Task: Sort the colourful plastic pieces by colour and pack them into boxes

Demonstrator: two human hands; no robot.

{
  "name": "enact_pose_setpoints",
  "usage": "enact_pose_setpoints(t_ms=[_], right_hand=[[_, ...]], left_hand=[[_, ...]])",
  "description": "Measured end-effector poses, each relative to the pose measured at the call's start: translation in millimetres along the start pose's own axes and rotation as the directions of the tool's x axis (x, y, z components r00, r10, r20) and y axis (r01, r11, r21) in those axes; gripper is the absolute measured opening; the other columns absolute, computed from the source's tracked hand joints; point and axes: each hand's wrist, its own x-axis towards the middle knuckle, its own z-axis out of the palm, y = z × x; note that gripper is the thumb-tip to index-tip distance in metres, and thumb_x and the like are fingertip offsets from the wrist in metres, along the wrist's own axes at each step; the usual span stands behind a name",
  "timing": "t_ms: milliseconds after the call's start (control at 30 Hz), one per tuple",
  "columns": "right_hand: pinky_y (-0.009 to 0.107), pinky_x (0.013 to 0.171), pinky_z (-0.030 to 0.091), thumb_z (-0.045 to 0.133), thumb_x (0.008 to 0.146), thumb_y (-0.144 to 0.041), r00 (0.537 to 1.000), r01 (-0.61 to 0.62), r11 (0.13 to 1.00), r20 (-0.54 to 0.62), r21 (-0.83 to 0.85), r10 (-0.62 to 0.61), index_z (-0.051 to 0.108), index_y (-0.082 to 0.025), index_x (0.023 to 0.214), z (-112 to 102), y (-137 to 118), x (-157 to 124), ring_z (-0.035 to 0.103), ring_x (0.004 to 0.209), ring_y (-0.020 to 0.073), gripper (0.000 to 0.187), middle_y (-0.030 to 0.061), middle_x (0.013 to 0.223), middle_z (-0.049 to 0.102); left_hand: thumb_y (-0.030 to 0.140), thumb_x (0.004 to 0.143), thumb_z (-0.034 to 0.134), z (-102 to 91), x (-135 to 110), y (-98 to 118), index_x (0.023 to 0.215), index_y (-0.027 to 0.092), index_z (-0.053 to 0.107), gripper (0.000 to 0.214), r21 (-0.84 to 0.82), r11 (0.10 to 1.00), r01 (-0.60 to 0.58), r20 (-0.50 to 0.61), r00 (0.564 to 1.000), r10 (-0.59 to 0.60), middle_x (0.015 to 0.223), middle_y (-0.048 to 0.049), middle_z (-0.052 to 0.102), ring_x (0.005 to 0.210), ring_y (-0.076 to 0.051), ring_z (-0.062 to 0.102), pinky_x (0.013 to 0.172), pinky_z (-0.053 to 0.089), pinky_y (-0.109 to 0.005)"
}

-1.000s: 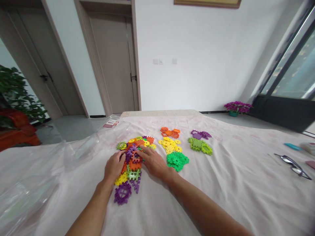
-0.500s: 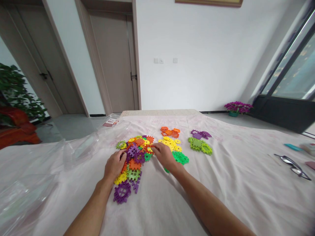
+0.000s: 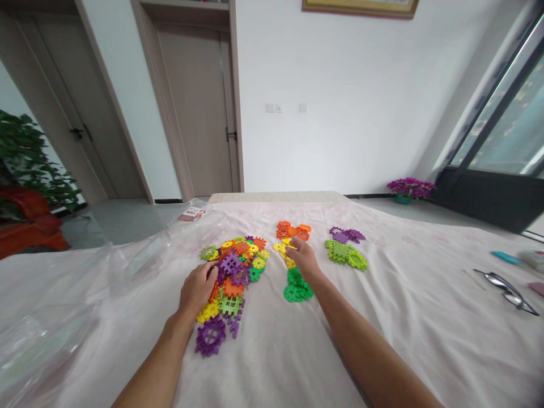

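A heap of mixed plastic interlocking building pieces (image 3: 230, 263) in purple, orange, yellow and green lies in front of me. My left hand (image 3: 199, 290) rests against its left side, thumb and fingers apart, fingertips partly hidden, with no piece seen in its grasp. My right hand (image 3: 304, 259) hovers over a group of yellow pieces (image 3: 280, 247), its fingers apart and nothing visible in them. Just beyond it are orange pieces (image 3: 293, 231). Green round pieces (image 3: 297, 288) lie below the wrist, partly covered by the forearm.
To the right sit light green pieces (image 3: 345, 253) and purple pieces (image 3: 346, 234). Clear plastic bags (image 3: 140, 255) spread over the left of the cloth-covered table (image 3: 272, 351). Eyeglasses (image 3: 505, 289) and a blue item (image 3: 505, 257) lie at far right.
My right hand has moved right from the heap, where it pinched an orange piece, to above the yellow group. That piece is out of its fingers. My left hand has hardly moved.
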Motion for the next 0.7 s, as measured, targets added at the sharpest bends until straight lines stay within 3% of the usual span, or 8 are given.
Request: enact_pose_setpoints(t_ms=[100,167,300,400,533,633,700], right_hand=[[0.03,0.071,0.054,0.055,0.076,-0.02,0.996,0.041,0.995,0.089,-0.092,-0.033,0.069,-0.016,0.099,9.8,-2.9,-9.2,0.065,0.077,0.017,0.028,0.0038,0.087,0.071],[0.029,0.075,0.052,0.054,0.075,-0.014,0.97,0.189,0.964,0.189,-0.187,-0.153,0.072,-0.018,0.093,17.7,-9.8,-18.8,0.064,0.078,0.0157,0.025,0.0031,0.087,0.071],[0.028,0.084,0.048,0.059,0.073,-0.005,0.817,0.527,0.797,0.435,-0.294,-0.379,0.074,-0.024,0.094,29.3,-26.2,-39.4,0.062,0.091,0.0165,0.032,0.0024,0.095,0.069],[0.027,0.088,0.046,0.06,0.076,-0.005,0.722,0.653,0.677,0.548,-0.339,-0.422,0.071,-0.027,0.107,35.1,-33.1,-50.2,0.058,0.105,0.018,0.04,0.0027,0.111,0.065],[0.028,0.086,0.045,0.06,0.085,-0.013,0.724,0.673,0.591,0.563,-0.446,-0.399,0.068,-0.028,0.114,43.2,-33.8,-54.8,0.057,0.106,0.0192,0.033,0.0041,0.115,0.064],[0.028,0.084,0.045,0.057,0.091,-0.022,0.724,0.675,0.567,0.568,-0.472,-0.39,0.071,-0.026,0.104,47.1,-31.8,-54.1,0.058,0.098,0.019,0.019,0.0049,0.104,0.067],[0.028,0.083,0.045,0.052,0.096,-0.026,0.728,0.672,0.573,0.562,-0.47,-0.393,0.072,-0.024,0.097,47.1,-30.4,-53.3,0.059,0.093,0.0183,0.02,0.0053,0.096,0.068]], left_hand=[[0.042,0.094,0.035,0.4,0.3,-1.0,0.121,0.021,0.062,0.044,0.002,1.0,0.005,0.001,1.0,-0.005,0.123,-0.0083,0.065,0.114,-0.022,0.059,0.1,0.042,-0.033],[0.041,0.094,0.035,0.3,0.2,-1.0,0.121,0.021,0.063,0.043,0.005,1.0,0.007,0.001,1.0,-0.007,0.124,-0.0076,0.065,0.114,-0.022,0.059,0.099,0.043,-0.032],[0.041,0.094,0.036,-0.5,-0.3,0.0,0.12,0.021,0.063,0.042,0.006,1.0,-0.004,-0.003,1.0,0.004,0.123,-0.0075,0.066,0.114,-0.021,0.06,0.099,0.043,-0.031],[0.041,0.094,0.036,-0.7,-0.3,0.3,0.12,0.021,0.063,0.042,0.003,1.0,-0.01,-0.006,1.0,0.01,0.123,-0.0076,0.066,0.114,-0.021,0.06,0.099,0.043,-0.031],[0.04,0.094,0.035,-0.4,-0.5,0.4,0.119,0.022,0.063,0.042,0.007,1.0,-0.004,-0.01,1.0,0.005,0.122,-0.007,0.066,0.112,-0.021,0.06,0.098,0.043,-0.031],[0.04,0.094,0.035,-0.6,-0.7,0.9,0.119,0.022,0.063,0.042,0.011,1.0,-0.004,-0.014,1.0,0.004,0.122,-0.0069,0.066,0.113,-0.021,0.06,0.098,0.043,-0.031],[0.04,0.094,0.035,-0.7,-0.6,1.0,0.12,0.021,0.063,0.043,0.008,1.0,-0.003,-0.012,1.0,0.003,0.123,-0.0076,0.066,0.114,-0.021,0.06,0.098,0.043,-0.031]])
